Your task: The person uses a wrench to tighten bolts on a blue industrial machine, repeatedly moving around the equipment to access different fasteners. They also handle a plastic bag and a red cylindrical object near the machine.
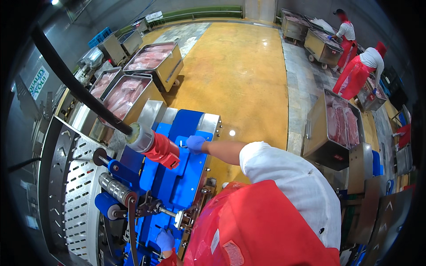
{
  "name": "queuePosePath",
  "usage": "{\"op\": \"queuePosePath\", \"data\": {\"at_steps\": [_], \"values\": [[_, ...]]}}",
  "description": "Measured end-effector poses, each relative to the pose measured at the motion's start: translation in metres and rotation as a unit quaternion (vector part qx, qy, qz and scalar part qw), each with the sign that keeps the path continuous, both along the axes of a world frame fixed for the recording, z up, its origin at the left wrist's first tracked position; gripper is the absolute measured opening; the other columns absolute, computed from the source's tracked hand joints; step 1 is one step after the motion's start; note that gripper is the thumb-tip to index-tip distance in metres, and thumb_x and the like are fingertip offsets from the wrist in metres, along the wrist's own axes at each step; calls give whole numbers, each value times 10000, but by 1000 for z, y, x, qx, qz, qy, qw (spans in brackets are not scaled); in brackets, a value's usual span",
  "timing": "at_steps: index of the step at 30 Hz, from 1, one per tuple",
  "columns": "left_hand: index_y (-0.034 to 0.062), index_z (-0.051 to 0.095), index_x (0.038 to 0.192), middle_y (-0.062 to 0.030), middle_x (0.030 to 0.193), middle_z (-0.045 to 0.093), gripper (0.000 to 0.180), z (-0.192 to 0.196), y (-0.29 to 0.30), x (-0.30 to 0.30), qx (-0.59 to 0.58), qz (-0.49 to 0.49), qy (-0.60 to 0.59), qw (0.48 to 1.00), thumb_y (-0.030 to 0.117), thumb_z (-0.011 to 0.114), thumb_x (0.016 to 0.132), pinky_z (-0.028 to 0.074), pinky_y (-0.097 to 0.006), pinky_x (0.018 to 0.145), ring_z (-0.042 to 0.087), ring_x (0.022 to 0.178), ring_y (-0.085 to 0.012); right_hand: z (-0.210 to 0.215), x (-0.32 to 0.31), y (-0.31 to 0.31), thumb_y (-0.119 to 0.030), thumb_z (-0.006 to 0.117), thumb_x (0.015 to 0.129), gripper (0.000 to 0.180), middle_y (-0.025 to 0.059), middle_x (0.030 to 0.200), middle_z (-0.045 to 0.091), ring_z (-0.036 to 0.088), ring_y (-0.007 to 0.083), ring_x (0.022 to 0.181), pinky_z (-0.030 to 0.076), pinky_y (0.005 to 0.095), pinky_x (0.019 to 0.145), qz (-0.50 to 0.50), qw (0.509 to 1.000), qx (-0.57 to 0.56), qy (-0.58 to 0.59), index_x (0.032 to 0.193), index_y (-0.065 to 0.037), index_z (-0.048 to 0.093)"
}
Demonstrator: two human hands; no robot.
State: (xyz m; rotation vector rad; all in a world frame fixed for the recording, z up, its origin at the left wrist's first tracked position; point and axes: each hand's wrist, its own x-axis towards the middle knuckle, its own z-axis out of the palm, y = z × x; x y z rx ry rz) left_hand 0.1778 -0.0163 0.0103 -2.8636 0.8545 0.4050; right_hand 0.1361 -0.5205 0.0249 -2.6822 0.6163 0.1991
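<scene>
My right grip (195, 144): blue glove, at far side edge of blue machine top (188, 181), fingers by small pale bit; cannot tell if clamped. My left grip (165, 241): blue glove, low over same top, near metal bar (167, 212); cannot tell if apart or together. Red tool (164, 150) on black hose (108, 117) over blue top, just left of right grip. Meat (341, 122) in steel bin (321, 137), off right. 2 people (361, 66) in red aprons beyond.

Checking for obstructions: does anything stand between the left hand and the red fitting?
Yes, in this view: a metal rod crosses part of the blue bed between the left hand and the red fitting.
</scene>
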Motion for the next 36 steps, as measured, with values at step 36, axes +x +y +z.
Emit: {"op": "queuePosePath", "data": {"at_steps": [36], "values": [[66, 613, 901, -198, 761, 688, 305, 16, -7, -21, -60, 67, 0, 996, 355, 525, 948, 503, -493, 701, 682, 727, -383, -100, 29, -41, -134, 600, 830, 193, 240, 911, 699, 696, 382, 830, 561, 455, 707, 170, 978, 65, -101, 916, -17, 727]]}}
